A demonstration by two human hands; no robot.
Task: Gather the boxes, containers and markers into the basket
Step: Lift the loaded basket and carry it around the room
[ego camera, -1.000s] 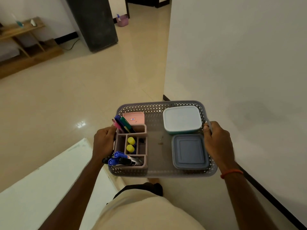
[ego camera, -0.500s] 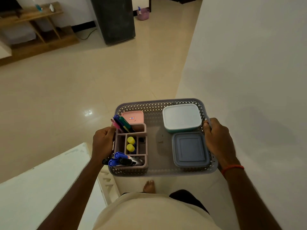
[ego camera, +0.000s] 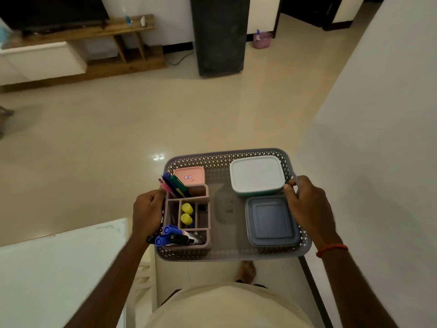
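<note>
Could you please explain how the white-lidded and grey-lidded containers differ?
The white-lidded container sits at the far end of the basket, the grey-lidded container at its near end. The white-lidded container shows a teal base; the grey-lidded container looks grey all over. Both are lidded rounded rectangles.

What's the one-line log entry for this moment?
left hand: grips basket left rim | right hand: grips right rim | inside: organizer with markers, pink box, white container, grey container | basket: held above floor

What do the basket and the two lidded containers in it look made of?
Basket: probably moulded plastic, matte grey; its walls are a regular pierced lattice. White-lidded container: likely plastic, smooth faint sheen, teal base. Grey-blue container: likely plastic, matte lid with a moulded recessed panel.
</note>
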